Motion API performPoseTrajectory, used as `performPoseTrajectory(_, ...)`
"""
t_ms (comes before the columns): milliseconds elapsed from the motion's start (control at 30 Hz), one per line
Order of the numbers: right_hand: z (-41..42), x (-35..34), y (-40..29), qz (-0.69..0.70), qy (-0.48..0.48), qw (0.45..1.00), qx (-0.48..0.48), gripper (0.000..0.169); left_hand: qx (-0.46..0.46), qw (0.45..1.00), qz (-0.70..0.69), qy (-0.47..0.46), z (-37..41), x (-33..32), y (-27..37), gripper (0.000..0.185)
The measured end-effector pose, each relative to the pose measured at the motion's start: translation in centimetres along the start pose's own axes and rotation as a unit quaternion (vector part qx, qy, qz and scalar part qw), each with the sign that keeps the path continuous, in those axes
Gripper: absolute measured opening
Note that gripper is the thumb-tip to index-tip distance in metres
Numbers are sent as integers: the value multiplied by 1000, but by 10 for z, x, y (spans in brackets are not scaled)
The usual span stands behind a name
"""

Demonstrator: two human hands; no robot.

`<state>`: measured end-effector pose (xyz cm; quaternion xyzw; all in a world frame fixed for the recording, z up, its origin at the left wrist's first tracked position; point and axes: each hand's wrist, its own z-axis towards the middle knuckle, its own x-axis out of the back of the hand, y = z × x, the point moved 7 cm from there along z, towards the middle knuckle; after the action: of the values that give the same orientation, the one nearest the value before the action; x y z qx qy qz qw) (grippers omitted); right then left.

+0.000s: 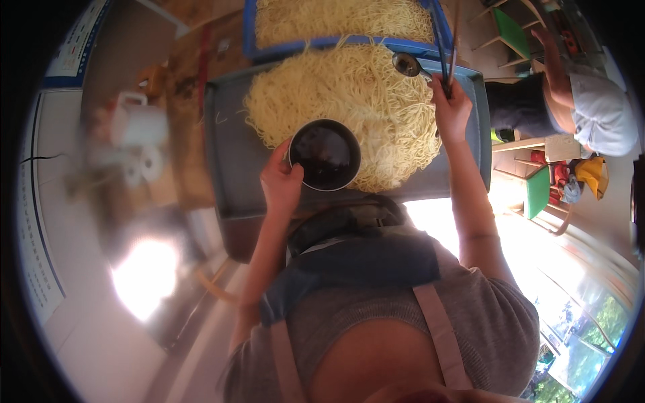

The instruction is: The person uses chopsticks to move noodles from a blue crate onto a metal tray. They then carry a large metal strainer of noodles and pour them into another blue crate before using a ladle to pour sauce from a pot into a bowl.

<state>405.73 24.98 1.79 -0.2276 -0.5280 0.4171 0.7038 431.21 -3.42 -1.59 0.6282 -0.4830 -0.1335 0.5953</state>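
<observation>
My left hand point(283, 182) grips the rim of a round bowl point(325, 154) of dark liquid, over the near edge of a big heap of noodles point(342, 95). The noodles lie on a grey rectangular tray point(234, 151) in front of me. At the tray's far right, my right hand point(452, 108) is closed on a metal spoon point(407, 64) and a pair of long chopsticks point(442, 48). The spoon's bowl is over the noodles, and the sticks point away from me.
Beyond the tray stands a blue crate point(249, 30) with more noodles. To the left are a wooden table point(187, 171), a white container point(138, 121) and paper rolls point(150, 162). On the right are another person point(559, 101) and green-seated chairs point(537, 191).
</observation>
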Motion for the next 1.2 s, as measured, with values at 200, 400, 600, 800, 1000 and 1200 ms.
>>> performPoseTrajectory(200, -59, 11, -51, 272, -121, 942, -154, 14, -7, 999, -19, -39, 3, -16, 3, 49)
performPoseTrajectory(400, -104, -21, -49, 183, -244, 935, -183, 16, -72, 995, -9, -70, -1, -37, 28, 47)
performPoseTrajectory(600, -128, -41, -19, 217, -278, 889, -292, 15, -86, 993, 19, -81, -5, -49, 32, 47)
performPoseTrajectory(800, -114, -23, 13, 322, -213, 832, -399, 14, -84, 993, 20, -74, -9, -50, 26, 48)
performPoseTrajectory(1000, -55, 14, 42, 334, -117, 880, -317, 14, -69, 995, 16, -64, -13, -46, 25, 49)
performPoseTrajectory(1200, -14, 49, 53, 12, 7, 996, -94, 19, -52, 997, 3, -58, -15, -41, 27, 49)
